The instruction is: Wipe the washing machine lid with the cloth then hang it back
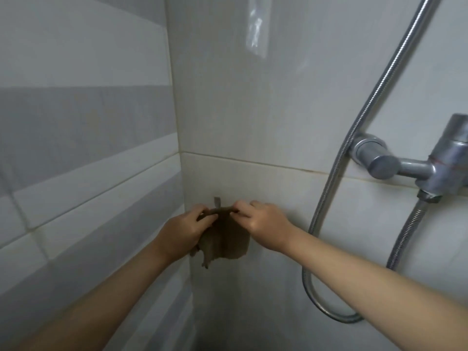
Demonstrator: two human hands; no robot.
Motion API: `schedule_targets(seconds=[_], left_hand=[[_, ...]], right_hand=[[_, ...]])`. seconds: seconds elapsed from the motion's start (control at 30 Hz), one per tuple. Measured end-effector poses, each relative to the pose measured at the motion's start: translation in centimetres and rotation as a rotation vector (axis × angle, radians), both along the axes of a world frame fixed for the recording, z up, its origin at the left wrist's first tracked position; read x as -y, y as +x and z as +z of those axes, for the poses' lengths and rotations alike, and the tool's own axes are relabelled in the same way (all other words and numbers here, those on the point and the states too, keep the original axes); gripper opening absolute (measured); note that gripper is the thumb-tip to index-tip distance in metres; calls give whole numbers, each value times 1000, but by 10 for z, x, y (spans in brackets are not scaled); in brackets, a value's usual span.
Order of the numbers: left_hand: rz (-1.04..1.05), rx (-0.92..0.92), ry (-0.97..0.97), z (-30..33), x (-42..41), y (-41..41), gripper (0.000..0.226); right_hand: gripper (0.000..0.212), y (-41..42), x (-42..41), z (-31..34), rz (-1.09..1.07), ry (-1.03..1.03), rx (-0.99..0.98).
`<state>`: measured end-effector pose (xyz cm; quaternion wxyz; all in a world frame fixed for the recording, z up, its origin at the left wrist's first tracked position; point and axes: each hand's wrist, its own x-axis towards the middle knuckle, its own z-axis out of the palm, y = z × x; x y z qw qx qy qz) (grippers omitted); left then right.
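A brown, ragged cloth point(228, 243) hangs flat against the white tiled wall near the corner. Its top edge is stretched level between my two hands. My left hand point(184, 230) pinches the cloth's upper left end. My right hand point(263, 222) pinches the upper right end. A small grey tab or hook point(217, 201) pokes up just above the cloth's top edge; whether the cloth sits on it cannot be told. The washing machine is out of view.
A chrome shower mixer point(410, 163) juts from the wall at the right. Its metal hose point(329, 198) loops down beside my right forearm. Grey-striped tiles point(88, 148) cover the left wall, which meets the white wall right by the cloth.
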<state>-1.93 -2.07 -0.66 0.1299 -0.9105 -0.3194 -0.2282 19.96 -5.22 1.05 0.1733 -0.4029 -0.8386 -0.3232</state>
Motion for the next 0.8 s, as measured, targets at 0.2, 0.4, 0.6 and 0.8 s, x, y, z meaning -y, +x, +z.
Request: schedule_targets(seconds=[0.2, 0.4, 0.6, 0.8], left_hand=[[83, -52, -35, -11, -46, 1, 37], [170, -2, -193, -22, -65, 9, 45], [177, 120, -331, -43, -71, 10, 45], [243, 304, -469, -51, -62, 21, 41]], right_hand=[[19, -22, -29, -6, -110, 24, 66], [18, -36, -49, -21, -254, -69, 91], [28, -45, -56, -48, -297, -132, -71], [47, -45, -41, -53, -304, -328, -180]])
